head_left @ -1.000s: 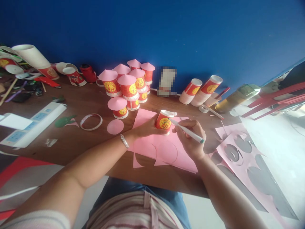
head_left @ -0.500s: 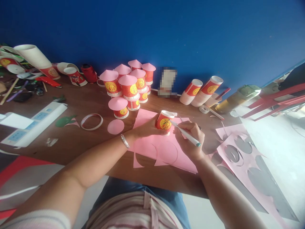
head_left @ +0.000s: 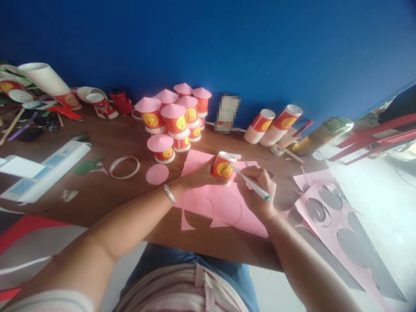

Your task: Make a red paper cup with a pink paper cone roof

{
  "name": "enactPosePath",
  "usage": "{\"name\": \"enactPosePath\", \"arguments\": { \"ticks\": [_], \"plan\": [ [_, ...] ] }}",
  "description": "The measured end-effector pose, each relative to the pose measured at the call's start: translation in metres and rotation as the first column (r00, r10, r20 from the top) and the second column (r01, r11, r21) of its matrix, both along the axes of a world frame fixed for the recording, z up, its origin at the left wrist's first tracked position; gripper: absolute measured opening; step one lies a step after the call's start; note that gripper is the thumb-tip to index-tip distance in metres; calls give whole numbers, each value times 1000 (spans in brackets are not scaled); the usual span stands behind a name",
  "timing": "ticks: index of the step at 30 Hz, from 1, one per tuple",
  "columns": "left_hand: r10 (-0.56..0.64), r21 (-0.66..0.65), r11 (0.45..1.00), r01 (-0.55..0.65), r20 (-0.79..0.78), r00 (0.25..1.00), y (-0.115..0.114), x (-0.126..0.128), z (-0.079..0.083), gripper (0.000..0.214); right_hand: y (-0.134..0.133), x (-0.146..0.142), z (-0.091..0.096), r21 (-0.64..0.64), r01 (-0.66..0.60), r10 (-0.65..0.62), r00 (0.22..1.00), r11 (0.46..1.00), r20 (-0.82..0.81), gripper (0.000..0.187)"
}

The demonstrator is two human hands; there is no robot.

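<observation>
White pen [head_left: 255, 185], red paper cup [head_left: 222, 167]
At frame centre the left hand [head_left: 202, 175] grips the cup; just right of it, the right hand [head_left: 260, 193] clasps the pen, tip at the yellow emblem [head_left: 224, 170].

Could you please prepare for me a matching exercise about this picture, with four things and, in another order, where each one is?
Things:
1. red cup
2. white marker
3. pink disc
4. power strip

Places:
A. in the right hand
B. flat between the white ring and the pink sheets
C. on the left part of the table
D. in the left hand

Right pairs: 1-D, 2-A, 3-B, 4-C
</observation>
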State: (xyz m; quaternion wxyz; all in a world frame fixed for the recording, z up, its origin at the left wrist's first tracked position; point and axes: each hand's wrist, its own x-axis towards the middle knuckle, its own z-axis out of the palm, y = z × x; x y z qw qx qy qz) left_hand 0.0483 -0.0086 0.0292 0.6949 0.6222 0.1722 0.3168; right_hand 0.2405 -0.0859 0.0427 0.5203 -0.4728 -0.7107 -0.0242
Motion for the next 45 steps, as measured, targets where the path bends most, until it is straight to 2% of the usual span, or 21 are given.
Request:
{"name": "enactPosePath", "arguments": {
  "ticks": [11,16,19,24,28,33,38,45],
  "plan": [
    [-22,-1,1000,22,11,1000,0,2,1,63,1,-1,1,8,26,-26,1000,1000,-18,15],
    [-6,-36,999,6,6,1000,2,2,-4,72,0,1,-1,6,65,-65,998,998,-1,14],
    [-11,-46,999,11,15,1000,2,1,-5,70,0,1,-2,16,75,-76,997,997,11,14],
    [-12,-32,999,14,40,999,1,1,-3,63,0,1,-1,26,82,-82,996,996,26,13],
    [-9,-35,999,10,26,1000,1,1,-1,66,-1,1,1,24,75,-75,997,997,31,13],
    [20,-11,1000,-20,16,1000,-1,1,1,67,0,0,1,44,47,-48,999,998,23,14],
    [-6,14,1000,6,1,1000,-1,0,3,69,-2,-2,3,58,7,-9,999,998,32,15],
    [46,30,998,-47,33,998,3,1,-7,68,-5,0,6,68,-99,96,995,993,39,13]
  ]
}}
